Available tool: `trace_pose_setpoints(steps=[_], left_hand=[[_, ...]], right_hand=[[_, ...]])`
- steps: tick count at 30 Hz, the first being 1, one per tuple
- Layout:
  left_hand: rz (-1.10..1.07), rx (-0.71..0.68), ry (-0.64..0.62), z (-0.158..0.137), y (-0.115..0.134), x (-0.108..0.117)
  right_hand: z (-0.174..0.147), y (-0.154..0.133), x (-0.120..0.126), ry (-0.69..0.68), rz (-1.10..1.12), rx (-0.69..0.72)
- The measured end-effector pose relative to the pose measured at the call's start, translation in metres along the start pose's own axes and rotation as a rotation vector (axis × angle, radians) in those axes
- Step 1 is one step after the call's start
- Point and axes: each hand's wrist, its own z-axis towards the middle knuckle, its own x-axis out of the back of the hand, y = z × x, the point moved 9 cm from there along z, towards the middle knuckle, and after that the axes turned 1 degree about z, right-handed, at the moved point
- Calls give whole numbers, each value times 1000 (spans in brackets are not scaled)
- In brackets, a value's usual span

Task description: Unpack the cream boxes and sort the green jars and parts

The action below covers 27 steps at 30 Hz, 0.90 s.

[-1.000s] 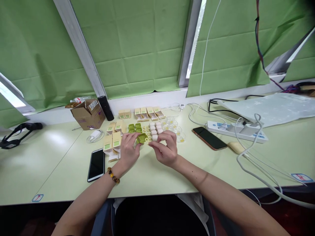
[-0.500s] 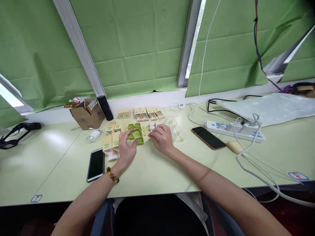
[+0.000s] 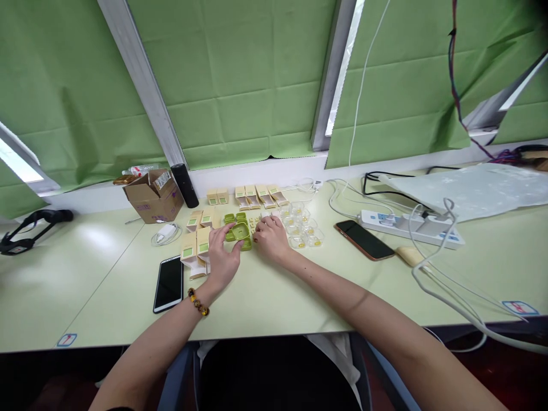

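Note:
My left hand [image 3: 225, 258] grips a small green square dish [image 3: 241, 230] between thumb and fingers, with the dish tilted a little above other green square dishes [image 3: 230, 218]. Just to the right, my right hand [image 3: 273, 238] is closed, its fingertips bent down at a group of tiny yellowish pieces [image 3: 252, 224]. What those fingertips hold, if anything, is hidden. Pale pinkish-white pieces [image 3: 275, 213] show partly behind the right hand. Beside it lie several clear cups [image 3: 297, 241] with yellow bits inside.
Small open cardboard boxes [image 3: 188, 246] stand left of and behind the dishes. A white-edged phone [image 3: 168, 284] lies at left, another phone [image 3: 363, 240] at right. Farther right are a power strip [image 3: 396, 222] and loose cables. A brown carton [image 3: 153, 200] and black cylinder [image 3: 185, 185] stand at back left.
My right hand has shifted left towards the green dishes and lowered its fingers, uncovering more clear cups. The left hand keeps its hold on the dish.

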Motion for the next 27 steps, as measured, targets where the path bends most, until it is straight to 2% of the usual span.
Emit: trace_pose_setpoints(steps=[10,12,15,18,20,23,27], left_hand=[[-4,-1,-6,0,8,2],[-15,5,2,0,6,2],[-59,59,-7,0,-2,0],[-251,181,-63,1,-15,-10],[-501,295,-127,0,-23,-21],[-848,440,-262,-3,-21,-40],[-1015,488,-384,-7,-6,-47]], right_hand=[[-3,4,-4,-26,45,-32],[-1,8,5,7,74,-45],[0,19,33,139,116,-78],[-11,22,57,214,176,-82],[-25,16,59,166,226,-66],[-48,-5,44,5,265,-19],[-66,-31,21,-196,316,57]])
